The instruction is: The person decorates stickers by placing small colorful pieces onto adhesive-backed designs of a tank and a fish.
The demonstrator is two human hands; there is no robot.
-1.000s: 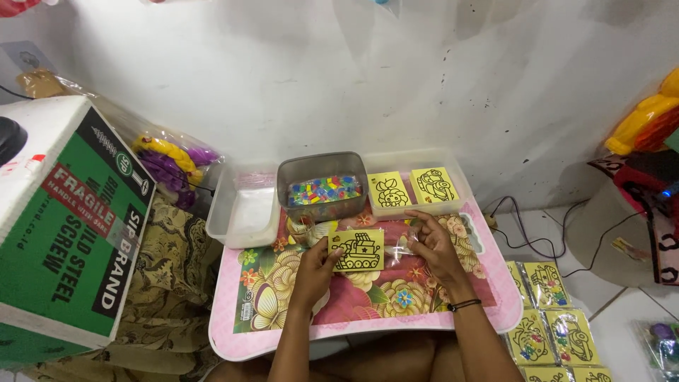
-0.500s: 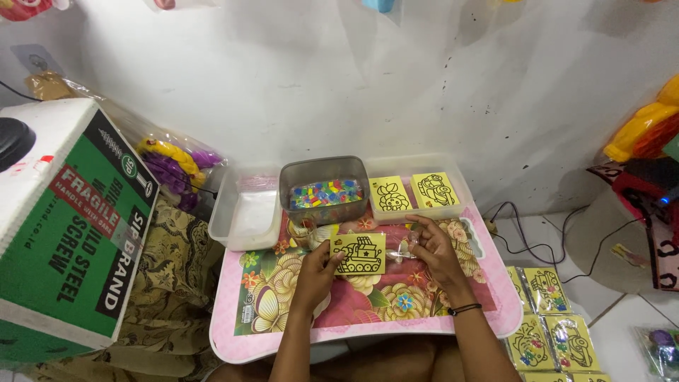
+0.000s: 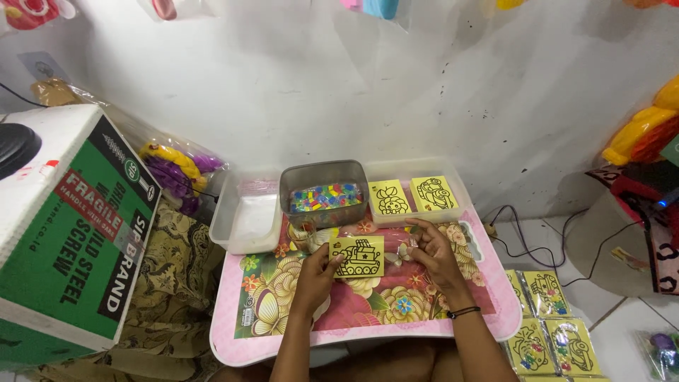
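Note:
My left hand (image 3: pixel 316 276) pinches the left edge of a small yellow card (image 3: pixel 357 256) with a black outline drawing, held just above a low pink table (image 3: pixel 368 304) with a flowered top. My right hand (image 3: pixel 433 255) is at the card's right side, fingers curled around something small and pale that I cannot make out. Behind the card stands a grey tub (image 3: pixel 324 191) full of small multicoloured pieces.
A clear tray (image 3: pixel 414 194) at the table's back right holds two more yellow cards. An empty-looking clear tub (image 3: pixel 247 216) sits at the back left. A large green-and-white cardboard box (image 3: pixel 67 233) stands left. Several packaged yellow cards (image 3: pixel 548 322) lie on the floor right, by cables.
Both hands and the card stay in much the same place; the right hand's fingers have shifted slightly at the card's right edge.

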